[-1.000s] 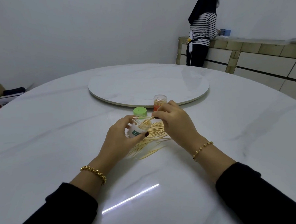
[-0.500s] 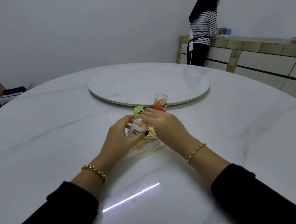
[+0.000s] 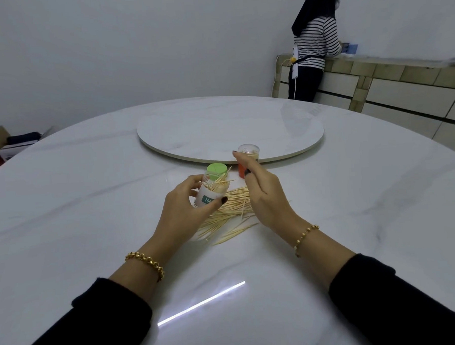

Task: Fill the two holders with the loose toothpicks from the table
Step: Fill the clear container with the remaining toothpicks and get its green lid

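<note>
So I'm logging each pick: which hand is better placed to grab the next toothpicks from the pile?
Right hand: it hovers free directly over the loose toothpicks, while the left hand grips the tilted holder.

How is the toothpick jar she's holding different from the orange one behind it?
The white-labelled holder is tilted in the left hand, while the orange holder stands upright on the table. The held one is open with toothpicks poking out; the orange one has a clear cap on. Both are small round holders near the loose toothpicks.
</note>
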`<state>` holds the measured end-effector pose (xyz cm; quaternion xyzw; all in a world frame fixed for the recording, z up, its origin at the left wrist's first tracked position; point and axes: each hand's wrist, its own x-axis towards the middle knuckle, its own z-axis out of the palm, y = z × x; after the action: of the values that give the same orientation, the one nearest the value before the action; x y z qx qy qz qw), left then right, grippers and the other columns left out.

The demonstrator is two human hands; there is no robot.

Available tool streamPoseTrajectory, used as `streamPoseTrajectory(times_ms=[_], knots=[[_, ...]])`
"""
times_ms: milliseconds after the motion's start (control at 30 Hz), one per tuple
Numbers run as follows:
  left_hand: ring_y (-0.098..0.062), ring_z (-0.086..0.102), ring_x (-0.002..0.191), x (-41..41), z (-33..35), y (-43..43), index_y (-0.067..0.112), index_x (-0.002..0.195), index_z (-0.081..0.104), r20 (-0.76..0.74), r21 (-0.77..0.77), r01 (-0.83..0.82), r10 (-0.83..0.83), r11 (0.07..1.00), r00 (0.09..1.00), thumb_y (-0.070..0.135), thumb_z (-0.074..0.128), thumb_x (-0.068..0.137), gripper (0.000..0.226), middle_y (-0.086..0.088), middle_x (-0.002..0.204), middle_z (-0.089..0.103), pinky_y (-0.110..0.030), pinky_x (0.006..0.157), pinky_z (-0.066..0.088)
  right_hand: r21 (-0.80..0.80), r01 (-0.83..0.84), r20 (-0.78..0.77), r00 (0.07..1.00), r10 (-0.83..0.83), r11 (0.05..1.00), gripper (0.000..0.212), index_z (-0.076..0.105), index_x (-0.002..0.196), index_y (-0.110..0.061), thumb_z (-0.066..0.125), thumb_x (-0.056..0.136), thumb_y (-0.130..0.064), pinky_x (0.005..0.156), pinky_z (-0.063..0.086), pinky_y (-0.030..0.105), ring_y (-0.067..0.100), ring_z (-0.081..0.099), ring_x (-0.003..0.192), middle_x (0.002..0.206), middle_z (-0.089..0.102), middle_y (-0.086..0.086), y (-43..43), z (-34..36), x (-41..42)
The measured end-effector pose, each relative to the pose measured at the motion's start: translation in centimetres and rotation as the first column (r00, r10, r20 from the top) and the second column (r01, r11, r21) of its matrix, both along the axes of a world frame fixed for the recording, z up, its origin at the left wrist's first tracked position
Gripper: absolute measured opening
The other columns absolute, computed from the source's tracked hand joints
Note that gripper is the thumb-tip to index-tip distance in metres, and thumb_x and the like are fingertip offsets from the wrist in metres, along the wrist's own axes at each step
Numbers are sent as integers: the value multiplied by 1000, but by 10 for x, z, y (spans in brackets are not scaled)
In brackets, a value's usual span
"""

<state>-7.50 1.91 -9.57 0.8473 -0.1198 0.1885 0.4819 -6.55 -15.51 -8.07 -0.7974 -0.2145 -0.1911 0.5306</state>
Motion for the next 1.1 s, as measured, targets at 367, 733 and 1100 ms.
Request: streamPoseTrajectory(times_ms=[367,733,1100], knots=[[-5,58,93,2,-2,1,29,114,60,4,24,7,-7,1000,1000,37,77,74,44,8,106,65,-12,71,44,-91,-167,-51,985,163,982,49,42,143,-18,29,96,-24,107,39,34,8,46,128,138,52,1,20,-8,-15],[-4,58,93,1,-2,1,29,116,59,16,48,10,-10,999,1000,37,77,74,46,8,108,64,-9,69,44,-189,-84,9,996,87,978,52,33,147,-17,25,96,-20,120,11,40,-15,14,136,146,38,-10,18,-6,-16],[-6,56,92,-2,2,0,23,115,58,51,47,-19,17,999,999,33,78,75,47,5,106,61,-1,69,40,-249,63,1,998,-65,967,67,48,138,-28,9,90,-52,116,-14,47,-4,15,142,150,34,-15,10,-11,-9]])
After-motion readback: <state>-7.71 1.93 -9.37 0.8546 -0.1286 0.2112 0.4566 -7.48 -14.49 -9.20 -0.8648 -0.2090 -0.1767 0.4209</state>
